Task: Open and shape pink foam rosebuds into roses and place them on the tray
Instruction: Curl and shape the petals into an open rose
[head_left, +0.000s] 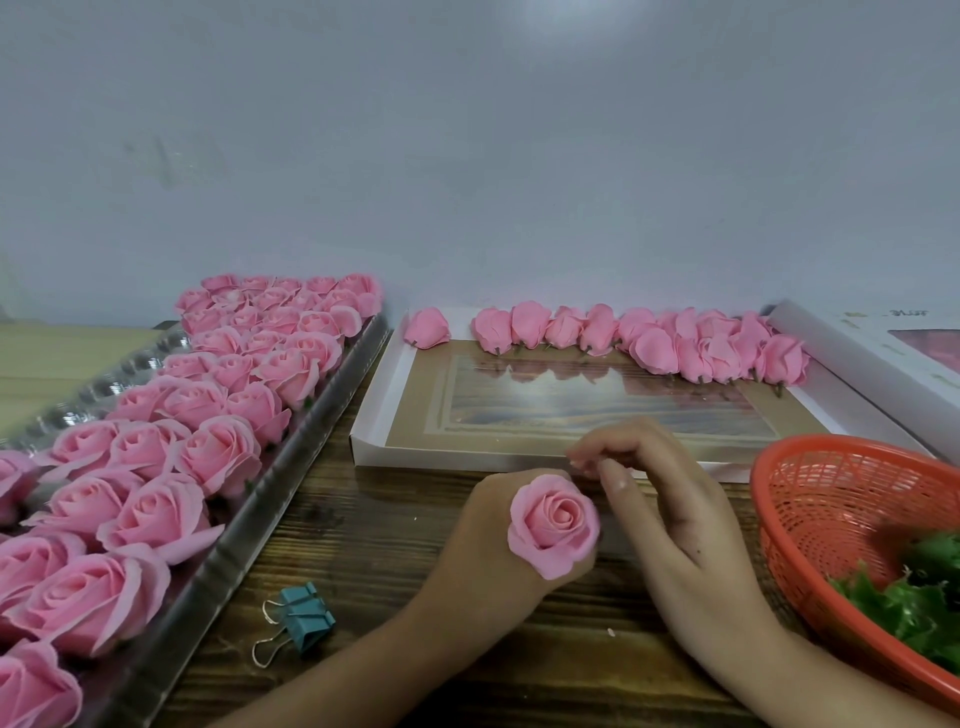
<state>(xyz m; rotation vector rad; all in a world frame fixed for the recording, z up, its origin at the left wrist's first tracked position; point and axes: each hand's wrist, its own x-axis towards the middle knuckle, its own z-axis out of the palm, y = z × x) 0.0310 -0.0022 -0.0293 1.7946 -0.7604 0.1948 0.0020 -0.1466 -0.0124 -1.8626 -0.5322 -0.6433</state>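
Left hand (483, 545) is seen wrapped around the base of an opened pink rose (554, 524), which is held upright above the wooden table (384, 540) with its spiral turned towards the camera. Right hand (675, 519) is held just beside the rose at its upper right, fingers curled, thumb and forefinger brought close together by a petal edge. Whether anything is pinched between them cannot be told, as that spot is blurred. Finished roses (208, 447) are packed in rows on the clear plastic tray (285, 462) at the left. Closed rosebuds (623, 338) are lined along the far edge of a shallow white box (371, 410). An orange basket (831, 499) holding green leaves (904, 603) is set at the right, and a teal binder clip (304, 618) lies near the tray.
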